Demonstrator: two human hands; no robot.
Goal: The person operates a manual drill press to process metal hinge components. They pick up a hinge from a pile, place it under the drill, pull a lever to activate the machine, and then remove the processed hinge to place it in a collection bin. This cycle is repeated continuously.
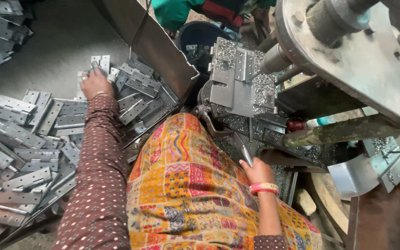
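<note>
While my left hand [96, 82] reaches out into the heap of steel hinges [47, 134], fingers closed on one hinge [99, 65] at the far edge, my right hand [257, 172] grips a slim metal rod [246, 155] near the drilling jig [239, 76]. Best to lift a single hinge clear, flat and unfolded, keeping the rod away from the swarf-covered jig plate.

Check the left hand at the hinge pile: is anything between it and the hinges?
Nothing visible is. The left hand already rests on the hinges at the far end of the pile, fingers on one near the top. The right hand is apart, by the machine, with a thin metal piece in its fingers.
</note>
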